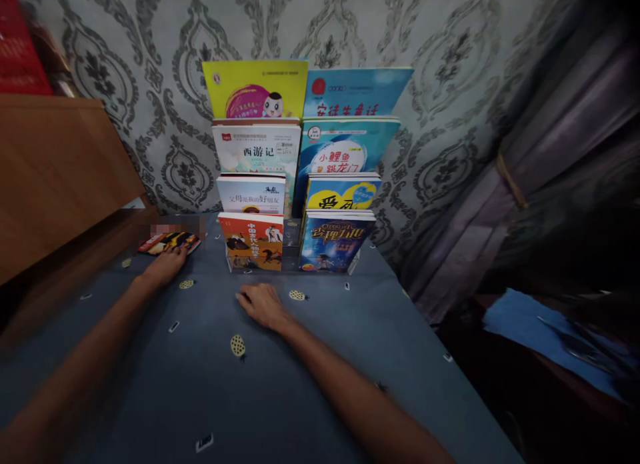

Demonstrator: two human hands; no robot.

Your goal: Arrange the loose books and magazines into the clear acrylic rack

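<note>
Tablecloth (165, 384), blue-grey w/ yellow pineapple prints & small white labels, fills bottom ctr of frame. R hand (263, 306) rests on it mid-frame, just below the rack; fingers bent, close tog., underside hidden, so can't tell if they're closed on anything. L hand (169, 263) is a bit farther off, left of ctr, on the near right part of a dark book w/ red & yellow cover (173, 242). That bk lies flat on the cloth, left of the rack, its far edge blurred out; L fingers lie over the cover, can't tell if they pinch it.

Book rack (293, 254) stands ctr, bks upright in two columns, stepped up toward the back. Front row: orange bk (253, 244) left, dark blue bk (336, 245) right. 2nd: pale blue bk (250, 192) & yellow-and-blue bk (343, 192). 3rd: white bk (250, 154) & teal bk (347, 144). Back: yellow-green bk (255, 84) & blue bk (357, 91).

Wooden cabinet (60, 177) at left edge, red item (23, 44) on top, upper left. Purple-grey curtain (465, 217), tied, at right; blue cloth (525, 327) lower right. Patterned wallpaper (225, 24) behind all, across top.
</note>
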